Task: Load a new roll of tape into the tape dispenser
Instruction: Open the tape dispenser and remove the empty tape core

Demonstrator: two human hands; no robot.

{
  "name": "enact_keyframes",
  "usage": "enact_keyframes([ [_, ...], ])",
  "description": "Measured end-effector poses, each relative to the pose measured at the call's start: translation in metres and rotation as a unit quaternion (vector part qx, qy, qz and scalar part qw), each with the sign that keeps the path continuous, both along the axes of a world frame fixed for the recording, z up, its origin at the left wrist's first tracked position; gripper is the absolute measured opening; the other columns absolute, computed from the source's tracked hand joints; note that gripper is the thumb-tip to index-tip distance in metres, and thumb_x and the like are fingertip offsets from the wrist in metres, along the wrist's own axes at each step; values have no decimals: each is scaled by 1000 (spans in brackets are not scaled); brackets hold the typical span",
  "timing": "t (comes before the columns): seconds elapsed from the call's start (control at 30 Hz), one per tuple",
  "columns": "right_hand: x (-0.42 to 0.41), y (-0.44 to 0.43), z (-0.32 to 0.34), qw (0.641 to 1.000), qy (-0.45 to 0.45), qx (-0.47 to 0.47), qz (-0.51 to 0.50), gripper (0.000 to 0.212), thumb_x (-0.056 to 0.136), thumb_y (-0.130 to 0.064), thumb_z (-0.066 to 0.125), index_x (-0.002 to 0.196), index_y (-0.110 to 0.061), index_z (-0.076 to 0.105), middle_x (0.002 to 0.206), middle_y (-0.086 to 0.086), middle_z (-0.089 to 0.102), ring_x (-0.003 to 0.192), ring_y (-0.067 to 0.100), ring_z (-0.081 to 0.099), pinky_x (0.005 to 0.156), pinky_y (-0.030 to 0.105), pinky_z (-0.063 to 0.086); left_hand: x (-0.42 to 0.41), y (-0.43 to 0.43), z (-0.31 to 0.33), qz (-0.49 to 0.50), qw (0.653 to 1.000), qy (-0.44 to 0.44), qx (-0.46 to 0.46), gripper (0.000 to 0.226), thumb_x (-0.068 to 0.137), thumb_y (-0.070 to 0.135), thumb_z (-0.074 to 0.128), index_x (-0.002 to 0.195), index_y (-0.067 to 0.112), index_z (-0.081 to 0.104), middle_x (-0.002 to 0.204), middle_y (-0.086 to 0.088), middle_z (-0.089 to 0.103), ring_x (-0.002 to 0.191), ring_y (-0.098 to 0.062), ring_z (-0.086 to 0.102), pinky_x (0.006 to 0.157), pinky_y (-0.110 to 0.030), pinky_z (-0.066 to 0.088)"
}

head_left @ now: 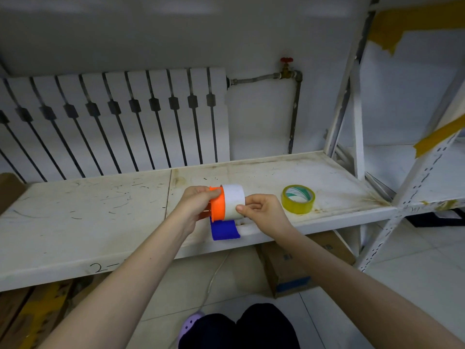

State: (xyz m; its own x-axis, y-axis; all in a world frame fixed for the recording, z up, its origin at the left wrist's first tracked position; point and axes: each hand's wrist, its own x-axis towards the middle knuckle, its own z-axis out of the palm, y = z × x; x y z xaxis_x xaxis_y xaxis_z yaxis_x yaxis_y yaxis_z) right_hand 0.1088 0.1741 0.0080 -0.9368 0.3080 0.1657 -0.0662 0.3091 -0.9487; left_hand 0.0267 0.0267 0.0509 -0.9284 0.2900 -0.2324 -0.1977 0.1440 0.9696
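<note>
Gripping the orange dispenser (pixel 217 204) from its left side, the left hand (pixel 195 201) holds it above the front edge of the shelf (pixel 100 210), with the blue part (pixel 224 230) hanging below. The right hand (pixel 261 210) is closed on the white roll (pixel 234 201), thumb and fingers pinching its right rim; the roll sits against the dispenser's right face. A yellow roll (pixel 298 199) lies flat on the shelf, right of the dispenser and apart from the right hand.

Above the shelf (pixel 100 210), the dispenser (pixel 217 206) sits between both hands, a tape roll (pixel 298 199) lying right of them.
</note>
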Motion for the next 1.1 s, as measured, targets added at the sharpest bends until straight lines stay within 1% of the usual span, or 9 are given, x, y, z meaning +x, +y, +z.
enact_keyframes([
  [0.23,-1,6,-4,999,-28,31,6,23,85,-18,65,104,-7,65,100,9,69,88,13,64,70,20,54,-4,4,-3,19,999,-5,-44,23,84,15,66,101,10,53,109,-13,56,100,-30,55,77,-39,47],
  [0.33,0,11,-8,993,-9,108,-40,17,84,-20,67,96,-9,69,88,5,71,80,12,65,72,25,54,-10,-1,-7,38,997,-7,-60,23,85,15,65,100,12,47,105,-11,51,95,-28,50,76,-39,44],
  [0.43,-4,28,-9,996,1,38,-85,3,83,-17,68,81,-14,69,67,-5,65,63,6,60,64,24,49,-16,-7,-9,50,996,-14,-67,26,86,16,64,104,14,45,105,-10,47,93,-27,48,76,-39,43],
  [0.53,-13,44,-14,992,-37,76,-89,13,85,-14,64,83,-2,67,58,-3,54,57,11,49,61,28,43,-18,-8,-12,48,997,-18,-59,21,86,15,64,101,10,49,106,-10,49,96,-27,49,78,-39,44],
  [0.63,-22,49,-23,972,-58,208,-96,11,86,-14,59,78,-8,62,65,-1,53,63,16,47,60,25,36,-17,-5,-14,42,998,-18,-42,25,87,14,62,110,9,52,109,-10,51,100,-27,51,81,-39,45],
  [0.7,-25,51,-28,949,-57,297,-91,12,87,-14,56,88,-13,68,84,3,65,81,22,55,65,28,42,-17,-4,-16,31,999,-13,-34,22,88,14,60,108,9,52,109,-10,54,101,-27,53,81,-39,46],
  [0.8,-31,55,-37,903,-46,413,-107,20,87,-13,54,99,-9,70,107,9,66,102,27,51,77,38,49,-14,-4,-16,13,1000,-3,-25,8,89,12,58,97,10,55,99,-8,59,90,-23,57,75,-36,47],
  [0.97,-39,66,-52,864,-74,482,-127,25,91,-17,50,107,-13,68,121,4,57,111,25,46,70,36,48,-12,-8,-18,-10,999,25,-19,4,90,8,56,88,12,57,85,-3,61,76,-16,57,69,-30,47],
  [1.1,-41,71,-62,883,-111,445,-98,30,90,-9,48,114,-13,65,126,6,55,113,25,49,80,37,50,-12,-7,-20,-12,1000,18,-6,10,90,7,56,84,14,57,84,-2,62,76,-15,57,67,-28,47],
])
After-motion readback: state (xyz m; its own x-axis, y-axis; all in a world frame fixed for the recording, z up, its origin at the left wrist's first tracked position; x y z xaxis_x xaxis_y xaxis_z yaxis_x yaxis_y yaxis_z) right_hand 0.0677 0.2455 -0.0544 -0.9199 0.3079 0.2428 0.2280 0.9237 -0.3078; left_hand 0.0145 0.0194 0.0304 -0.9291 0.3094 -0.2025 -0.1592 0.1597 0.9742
